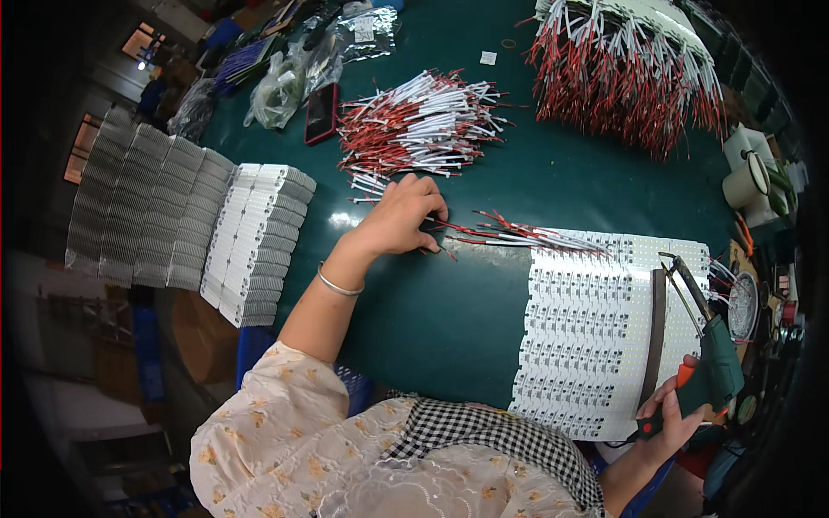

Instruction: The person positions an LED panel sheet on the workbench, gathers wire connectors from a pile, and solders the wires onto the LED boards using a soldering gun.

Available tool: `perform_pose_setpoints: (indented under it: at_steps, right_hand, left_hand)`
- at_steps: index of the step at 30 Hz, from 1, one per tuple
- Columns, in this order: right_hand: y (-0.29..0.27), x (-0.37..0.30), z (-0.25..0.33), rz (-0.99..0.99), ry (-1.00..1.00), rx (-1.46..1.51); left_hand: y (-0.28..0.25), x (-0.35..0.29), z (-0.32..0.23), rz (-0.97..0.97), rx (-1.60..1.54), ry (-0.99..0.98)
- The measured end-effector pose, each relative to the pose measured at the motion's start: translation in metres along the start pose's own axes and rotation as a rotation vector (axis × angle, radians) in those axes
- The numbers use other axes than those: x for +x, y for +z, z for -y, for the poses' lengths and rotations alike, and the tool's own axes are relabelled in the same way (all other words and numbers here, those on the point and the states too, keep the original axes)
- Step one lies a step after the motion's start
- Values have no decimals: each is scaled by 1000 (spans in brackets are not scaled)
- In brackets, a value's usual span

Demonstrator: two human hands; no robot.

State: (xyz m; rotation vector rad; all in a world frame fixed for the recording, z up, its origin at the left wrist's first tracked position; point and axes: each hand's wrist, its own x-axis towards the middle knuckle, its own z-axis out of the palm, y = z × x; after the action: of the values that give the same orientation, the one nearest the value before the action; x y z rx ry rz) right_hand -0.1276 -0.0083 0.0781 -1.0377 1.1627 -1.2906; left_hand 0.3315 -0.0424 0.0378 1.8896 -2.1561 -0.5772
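Observation:
My left hand [399,216] reaches over the middle of the green table, fingers curled round a few thin red and white wires. Most of what it grips is hidden under the palm. Just right of its fingertips, a loose bunch of red and white wires [501,235] lies with one end on a sheet of white circuit boards [570,337]. At the right, my right hand [673,423] is closed round the handle of a green soldering gun [721,358] with an orange trigger. Its metal tip points up and away, above the boards' right part. A dark strip [654,337] lies across the boards.
Beyond my left hand is a big heap of red and white wires [423,121], with a phone [322,114] and plastic bags [285,86] beside it. Stacked board strips [255,233] stand at left. Wired boards [639,26] sit far right, near a pale cup-like holder [744,181].

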Motion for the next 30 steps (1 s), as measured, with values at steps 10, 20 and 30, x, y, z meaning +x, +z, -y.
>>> perform_pose_setpoints:
  at_steps: [10,20,30]
  right_hand:
    - [-2,3,-9,59,-28,6]
    - [-8,4,-10,13,-33,-46]
    - [-8,5,-8,23,-43,-47]
  left_hand:
    - [9,-12,3,-124,201,19]
    - [-11,3,-10,-558,-234,64]
    - [-59,-32,-2,-1213,-1089,52]
